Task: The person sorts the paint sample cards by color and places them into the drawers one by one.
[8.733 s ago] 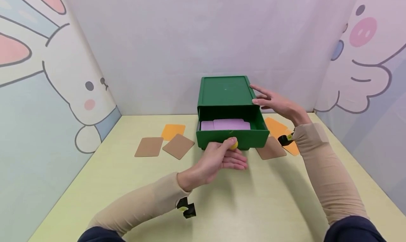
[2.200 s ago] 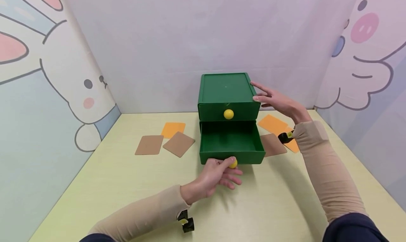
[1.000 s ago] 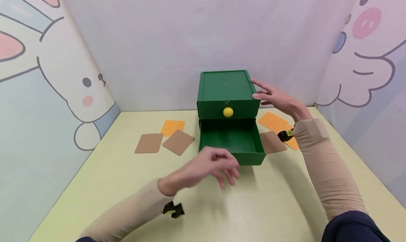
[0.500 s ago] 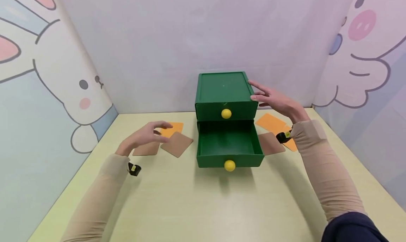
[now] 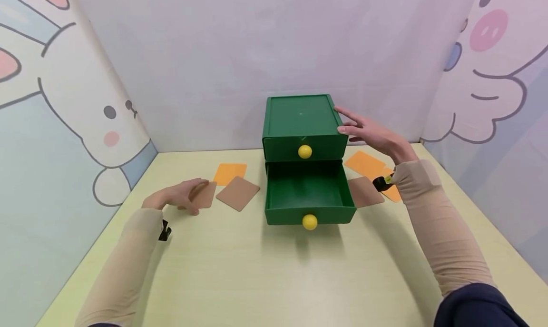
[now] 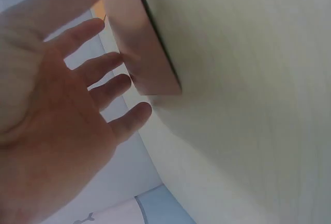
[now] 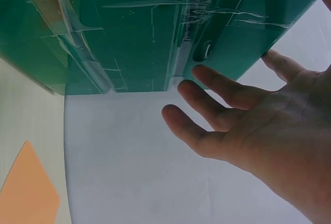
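Observation:
My left hand (image 5: 177,196) is low over the leftmost brown card (image 5: 206,197), its thumb and fingers spread to either side of it. In the left wrist view the fingers (image 6: 111,89) are relaxed and apart above the brown card (image 6: 139,48); whether any touches it I cannot tell. My right hand (image 5: 374,135) rests with thumb and index finger on the right top edge of a green two-drawer box (image 5: 300,115). Its other fingers (image 7: 199,131) hang loose beside the box's taped side. The upper drawer (image 5: 325,148) is in; the lower drawer (image 5: 334,216) is pulled out, its bare floor showing.
A second brown card (image 5: 238,193) and an orange card (image 5: 230,174) lie left of the box. To its right are a brown card (image 5: 364,193) and orange cards (image 5: 364,163), partly under the right wrist. Cartoon-printed walls (image 5: 205,70) stand behind and at both sides.
The upper drawer, with pink-purple cards inside, was pushed in and the lower one pulled out. My left hand released the lower yellow knob and moved left to the brown card. The right hand stayed.

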`<move>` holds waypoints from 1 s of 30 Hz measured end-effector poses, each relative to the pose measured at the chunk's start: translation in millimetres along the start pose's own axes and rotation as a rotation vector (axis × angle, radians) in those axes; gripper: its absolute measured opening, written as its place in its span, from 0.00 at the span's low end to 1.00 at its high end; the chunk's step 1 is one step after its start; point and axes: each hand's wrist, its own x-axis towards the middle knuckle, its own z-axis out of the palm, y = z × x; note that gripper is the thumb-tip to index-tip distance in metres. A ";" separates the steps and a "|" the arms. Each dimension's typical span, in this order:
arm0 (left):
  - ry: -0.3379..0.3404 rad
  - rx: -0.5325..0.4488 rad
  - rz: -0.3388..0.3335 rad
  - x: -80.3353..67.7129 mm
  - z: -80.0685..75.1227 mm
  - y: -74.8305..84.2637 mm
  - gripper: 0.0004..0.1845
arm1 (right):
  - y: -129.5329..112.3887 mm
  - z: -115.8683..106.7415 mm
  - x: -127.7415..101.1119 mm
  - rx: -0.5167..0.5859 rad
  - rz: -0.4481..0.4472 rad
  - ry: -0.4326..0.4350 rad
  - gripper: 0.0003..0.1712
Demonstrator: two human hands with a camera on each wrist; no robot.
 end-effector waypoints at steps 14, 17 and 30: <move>0.106 0.034 0.016 -3.6 2.3 1.5 0.55 | -4.2 -2.0 1.3 -0.015 0.002 0.005 0.39; 0.124 0.038 0.032 -6.3 2.2 5.3 0.55 | -4.7 -1.7 1.5 -0.017 0.001 0.003 0.40; 0.200 0.083 0.159 -18.1 -13.3 55.9 0.41 | -0.3 1.4 -1.6 -0.002 -0.005 0.004 0.39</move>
